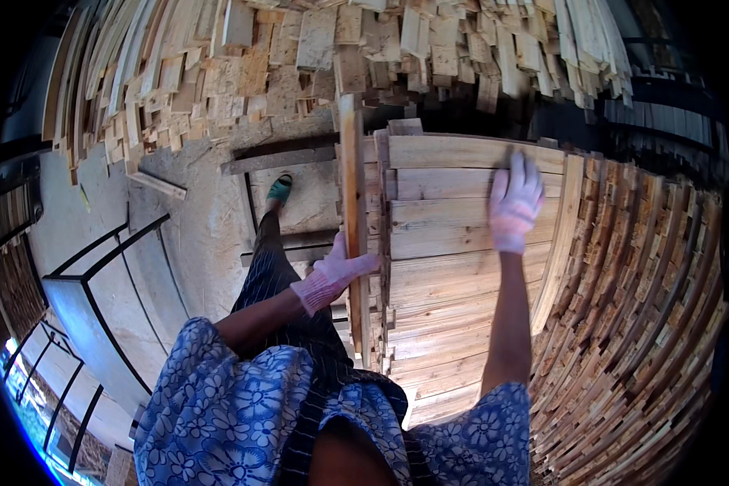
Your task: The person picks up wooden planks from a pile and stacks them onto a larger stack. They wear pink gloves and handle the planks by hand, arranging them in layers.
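Note:
My left hand [332, 277], in a pink-white knit glove, is closed round a long narrow wooden board [353, 178]. A thumb or finger crosses over the board; the rest of the grip is partly hidden. The board runs away from me along the left side of a row of planks [441, 215], laid crosswise side by side. My right hand [517, 202], gloved alike, is over the far right part of these planks with its fingers stretched out. It is slightly blurred, and whether it presses on the wood I cannot tell.
A big heap of loose boards [316, 40] lies across the far side. Stacked wood strips [632, 283] fill the right. At left stands a black metal frame with a pale top [97, 324]. One of my feet, in a green sandal [280, 188], is beside low timbers [287, 155].

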Demonstrator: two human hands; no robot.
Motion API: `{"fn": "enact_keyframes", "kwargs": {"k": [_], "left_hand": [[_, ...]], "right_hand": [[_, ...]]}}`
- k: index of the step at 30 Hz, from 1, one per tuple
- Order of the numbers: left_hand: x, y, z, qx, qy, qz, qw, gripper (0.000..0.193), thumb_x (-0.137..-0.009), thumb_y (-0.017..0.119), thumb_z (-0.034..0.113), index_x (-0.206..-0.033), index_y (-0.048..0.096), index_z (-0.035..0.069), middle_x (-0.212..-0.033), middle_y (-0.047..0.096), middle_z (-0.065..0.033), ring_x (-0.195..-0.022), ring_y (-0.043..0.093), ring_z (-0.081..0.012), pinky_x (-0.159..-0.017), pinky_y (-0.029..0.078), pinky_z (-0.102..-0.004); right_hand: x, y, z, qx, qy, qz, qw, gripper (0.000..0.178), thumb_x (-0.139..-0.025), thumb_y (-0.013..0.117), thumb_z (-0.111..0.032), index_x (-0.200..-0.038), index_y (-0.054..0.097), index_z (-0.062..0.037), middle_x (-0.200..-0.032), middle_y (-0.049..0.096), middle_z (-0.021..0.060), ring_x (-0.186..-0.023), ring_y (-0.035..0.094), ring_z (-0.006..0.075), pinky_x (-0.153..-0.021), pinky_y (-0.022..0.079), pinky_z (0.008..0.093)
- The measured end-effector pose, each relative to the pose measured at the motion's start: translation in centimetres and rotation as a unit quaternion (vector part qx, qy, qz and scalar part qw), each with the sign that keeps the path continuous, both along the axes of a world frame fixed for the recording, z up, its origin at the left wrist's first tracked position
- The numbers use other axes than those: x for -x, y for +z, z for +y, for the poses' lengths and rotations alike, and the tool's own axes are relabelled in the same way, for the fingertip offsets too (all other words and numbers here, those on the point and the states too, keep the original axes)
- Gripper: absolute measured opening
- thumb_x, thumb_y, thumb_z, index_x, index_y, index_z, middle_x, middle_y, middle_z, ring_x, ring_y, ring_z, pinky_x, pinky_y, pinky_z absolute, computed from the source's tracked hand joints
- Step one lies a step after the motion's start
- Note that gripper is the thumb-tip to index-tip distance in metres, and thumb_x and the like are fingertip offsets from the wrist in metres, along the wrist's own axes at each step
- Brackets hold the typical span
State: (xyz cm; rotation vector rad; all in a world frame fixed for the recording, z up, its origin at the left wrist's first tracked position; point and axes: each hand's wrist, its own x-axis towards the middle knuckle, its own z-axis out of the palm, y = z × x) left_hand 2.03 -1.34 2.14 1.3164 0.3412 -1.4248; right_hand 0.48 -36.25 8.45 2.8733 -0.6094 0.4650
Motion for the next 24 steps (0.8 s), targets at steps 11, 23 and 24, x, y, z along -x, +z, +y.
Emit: {"fn": "enact_keyframes", "kwargs": {"k": [11, 23, 24], "left_hand": [[-1.0, 0.9, -4.2, -0.047, -0.249, -0.044, 0.966, 0.143, -0.072, 0.080, 0.067, -0.158, -0.009, -0.006, -0.142, 0.049, -0.0314, -0.118, 0.060, -0.0333, -0.095, 0.051, -0.0362], [-1.8, -5.8, 3.9, -0.011, -0.186, 0.175, 0.967, 0.122, -0.071, 0.090, 0.037, -0.157, 0.013, -0.001, -0.125, 0.061, -0.0199, -0.105, 0.065, -0.0282, -0.073, 0.062, -0.0366], [-2.3, -6.3, 3.4, -0.003, -0.176, 0.184, 0.967, 0.123, -0.071, 0.090, 0.037, -0.158, 0.011, 0.000, -0.125, 0.061, -0.0192, -0.106, 0.064, -0.0278, -0.075, 0.062, -0.0366]], "right_hand": [[19.2, -0.7, 21.2, -0.165, -0.381, 0.071, 0.907, 0.053, -0.105, 0.044, -0.038, -0.150, 0.044, -0.0088, -0.152, 0.040, 0.0252, -0.138, 0.039, 0.0438, -0.115, 0.032, 0.0543], [17.1, -2.1, 21.8, -0.150, -0.406, 0.017, 0.901, 0.065, -0.108, 0.032, -0.051, -0.151, 0.039, -0.0033, -0.151, 0.037, 0.0282, -0.134, 0.041, 0.0457, -0.109, 0.035, 0.0561], [17.4, -2.2, 21.9, -0.146, -0.406, 0.017, 0.902, 0.065, -0.108, 0.032, -0.051, -0.151, 0.039, -0.0031, -0.150, 0.037, 0.0282, -0.134, 0.041, 0.0457, -0.109, 0.035, 0.0561]]}}
